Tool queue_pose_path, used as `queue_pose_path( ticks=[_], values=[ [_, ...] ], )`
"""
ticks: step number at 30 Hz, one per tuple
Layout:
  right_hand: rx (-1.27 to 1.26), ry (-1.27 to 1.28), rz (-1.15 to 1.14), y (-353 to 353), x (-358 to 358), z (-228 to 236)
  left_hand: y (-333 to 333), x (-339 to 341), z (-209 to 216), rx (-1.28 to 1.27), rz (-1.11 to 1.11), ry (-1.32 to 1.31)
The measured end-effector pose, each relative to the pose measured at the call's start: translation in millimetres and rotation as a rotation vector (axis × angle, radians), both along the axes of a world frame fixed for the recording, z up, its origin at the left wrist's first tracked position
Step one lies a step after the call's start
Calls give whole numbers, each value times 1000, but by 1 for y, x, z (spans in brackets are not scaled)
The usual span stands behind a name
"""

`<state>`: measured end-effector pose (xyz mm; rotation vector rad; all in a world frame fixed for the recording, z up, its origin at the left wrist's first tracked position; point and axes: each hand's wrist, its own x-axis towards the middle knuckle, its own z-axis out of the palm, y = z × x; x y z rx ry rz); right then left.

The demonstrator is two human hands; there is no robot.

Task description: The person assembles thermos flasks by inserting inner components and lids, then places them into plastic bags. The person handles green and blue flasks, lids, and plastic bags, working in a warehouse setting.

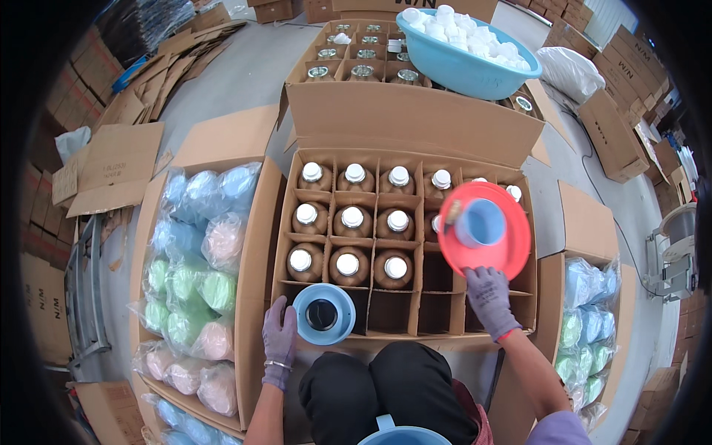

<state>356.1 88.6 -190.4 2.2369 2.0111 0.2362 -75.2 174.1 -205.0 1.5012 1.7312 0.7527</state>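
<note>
My right hand, in a grey glove, is closed on the near rim of a round red plate. On the plate stands a light blue cup, with a small brownish object beside it that is too small to name. The plate covers part of the carton's right side. My left hand, also gloved, has its fingers stretched along the left side of a round blue piece with a dark opening. That piece sits over the carton's front left compartments. Beneath both hands is a divided carton holding several white-capped bottles.
Open cartons of bagged cups stand left and right. Behind, another carton of bottles bears a blue basin full of white caps. A blue vessel is at my lap. Flattened cardboard lies far left.
</note>
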Motion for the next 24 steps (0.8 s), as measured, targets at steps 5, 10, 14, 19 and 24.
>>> queue_pose_path(
  ticks=[5,10,14,19,24],
  values=[
    [-254,-45,-272,-6,9,3,-10,20,36,1,-6,-93],
    [240,284,21,90,-12,-5,-8,53,68,-8,-113,-268],
    [-154,215,-269,164,-3,-54,-2,72,88,-42,-219,-377],
    [-249,257,-145,171,-6,-2,-3,80,93,-132,-265,-451],
    [104,239,98,116,-16,114,15,116,114,-399,-298,-881]
  ],
)
